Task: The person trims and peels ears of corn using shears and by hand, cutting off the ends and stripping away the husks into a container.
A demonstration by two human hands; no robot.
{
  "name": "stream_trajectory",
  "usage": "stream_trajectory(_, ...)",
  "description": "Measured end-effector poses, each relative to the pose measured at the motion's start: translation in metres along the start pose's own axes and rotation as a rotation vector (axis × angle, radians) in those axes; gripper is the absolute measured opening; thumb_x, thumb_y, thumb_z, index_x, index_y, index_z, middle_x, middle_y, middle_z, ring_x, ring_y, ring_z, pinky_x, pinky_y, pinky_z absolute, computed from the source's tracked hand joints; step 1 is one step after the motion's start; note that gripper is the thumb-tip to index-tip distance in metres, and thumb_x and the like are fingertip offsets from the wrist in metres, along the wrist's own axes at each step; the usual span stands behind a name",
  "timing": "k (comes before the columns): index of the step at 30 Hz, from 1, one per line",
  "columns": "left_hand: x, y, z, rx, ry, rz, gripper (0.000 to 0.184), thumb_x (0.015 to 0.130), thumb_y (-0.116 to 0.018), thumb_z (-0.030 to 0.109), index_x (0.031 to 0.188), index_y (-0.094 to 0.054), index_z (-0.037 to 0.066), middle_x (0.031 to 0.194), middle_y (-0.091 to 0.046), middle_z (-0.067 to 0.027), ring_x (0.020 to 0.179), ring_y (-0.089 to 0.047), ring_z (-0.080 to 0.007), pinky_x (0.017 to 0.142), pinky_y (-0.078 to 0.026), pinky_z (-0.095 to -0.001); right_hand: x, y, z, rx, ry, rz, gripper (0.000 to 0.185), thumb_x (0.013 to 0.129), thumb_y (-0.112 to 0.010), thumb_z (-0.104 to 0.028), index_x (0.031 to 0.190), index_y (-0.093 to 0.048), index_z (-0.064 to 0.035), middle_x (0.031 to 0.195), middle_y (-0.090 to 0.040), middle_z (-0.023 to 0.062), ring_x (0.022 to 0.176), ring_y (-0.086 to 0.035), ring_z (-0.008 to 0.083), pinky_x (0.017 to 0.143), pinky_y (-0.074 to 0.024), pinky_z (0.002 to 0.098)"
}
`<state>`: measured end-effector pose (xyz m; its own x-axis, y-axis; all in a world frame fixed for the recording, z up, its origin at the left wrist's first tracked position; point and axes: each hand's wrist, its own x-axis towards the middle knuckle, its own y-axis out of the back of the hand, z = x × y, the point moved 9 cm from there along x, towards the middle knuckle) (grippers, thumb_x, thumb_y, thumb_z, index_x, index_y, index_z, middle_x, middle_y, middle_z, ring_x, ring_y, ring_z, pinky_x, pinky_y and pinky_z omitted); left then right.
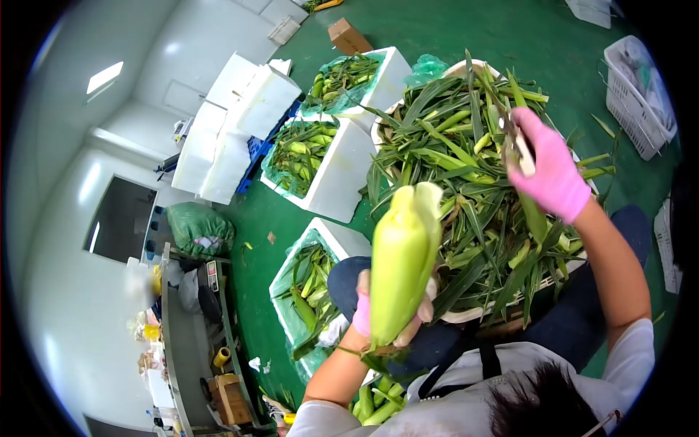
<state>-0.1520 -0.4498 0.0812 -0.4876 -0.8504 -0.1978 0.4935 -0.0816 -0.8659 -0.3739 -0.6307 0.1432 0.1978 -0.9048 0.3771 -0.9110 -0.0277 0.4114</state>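
My left hand [416, 320] is wrapped round the lower part of a husked green ear of corn [402, 269], held upright close to the camera. The corn's top end looks cut, and it hides part of the hand. In my right hand [550, 171], gloved in pink, is a pair of shears [518, 149] with a light handle, its blades toward the upper left. Below the shears lies a large pale basket [568, 271] heaped with green husks and leaves [466, 167]. The shears and the corn are apart.
White foam boxes [342, 171] lined with green plastic hold corn at the left of the basket. A white crate [630, 109] stands at the right. A cardboard box [348, 36] lies at the back, a green sack [200, 227] and a cluttered shelf [191, 349] at the left.
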Motion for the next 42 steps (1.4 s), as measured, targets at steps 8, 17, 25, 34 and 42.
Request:
stream_trajectory(8, 0.021, 0.007, 0.029, 0.428, -0.354, 0.216, 0.084, 0.082, -0.084, 0.039, 0.150, -0.041, 0.013, 0.131, -0.057, -0.0093, 0.121, -0.057, -0.0304, 0.105, -0.049, -0.0476, -0.013, 0.009, -0.023, -0.438, 0.163, 0.160, 0.055, 0.077, -0.077, -0.022, 0.122, -0.054, -0.0013, 0.115, -0.063, 0.0205, 0.101, -0.064, 0.0388, 0.089, -0.0534, 0.0448)
stream_trajectory(17, 0.030, -0.004, 0.060, 0.524, -0.920, 0.283, 0.063, 0.092, -0.075, 0.022, 0.146, -0.044, 0.017, 0.151, -0.047, -0.0110, 0.147, -0.038, -0.0372, 0.118, -0.035, -0.0586, -0.190, -0.112, -0.027, 1.097, -0.758, -0.742, 0.057, 0.090, -0.073, -0.010, 0.139, -0.044, -0.0033, 0.115, -0.058, 0.0048, 0.096, -0.056, 0.0108, 0.086, -0.0499, 0.0278)
stream_trajectory(25, 0.022, 0.018, 0.010, 0.400, -0.971, 0.344, 0.073, 0.094, -0.074, 0.020, 0.153, -0.031, 0.019, 0.145, -0.050, -0.0125, 0.140, -0.046, -0.0353, 0.118, -0.034, -0.0580, -0.159, -0.129, 0.012, 0.831, -0.510, -0.507, 0.044, 0.086, -0.075, -0.010, 0.124, -0.055, -0.0034, 0.102, -0.061, 0.0056, 0.091, -0.060, 0.0123, 0.080, -0.0524, 0.0305)
stream_trajectory(34, 0.042, 0.044, 0.032, 0.054, -0.884, 0.220, 0.051, 0.095, -0.071, 0.032, 0.138, -0.054, 0.009, 0.140, -0.060, -0.0091, 0.138, -0.049, -0.0288, 0.122, -0.030, -0.0578, -0.175, -0.104, 0.006, 0.982, -0.709, -0.559, 0.029, 0.087, -0.076, -0.011, 0.110, -0.062, -0.0004, 0.084, -0.068, 0.0039, 0.073, -0.064, 0.0080, 0.065, -0.0530, 0.0246)
stream_trajectory(42, 0.053, 0.032, 0.029, -0.039, -0.838, 0.090, 0.054, 0.088, -0.077, 0.026, 0.133, -0.055, 0.006, 0.132, -0.063, -0.0059, 0.131, -0.055, -0.0259, 0.123, -0.029, -0.0549, -0.203, -0.129, -0.005, 0.896, -0.636, -0.711, 0.069, 0.084, -0.082, -0.032, 0.133, -0.044, -0.0003, 0.110, -0.058, 0.0075, 0.103, -0.056, 0.0181, 0.095, -0.0471, 0.0341)
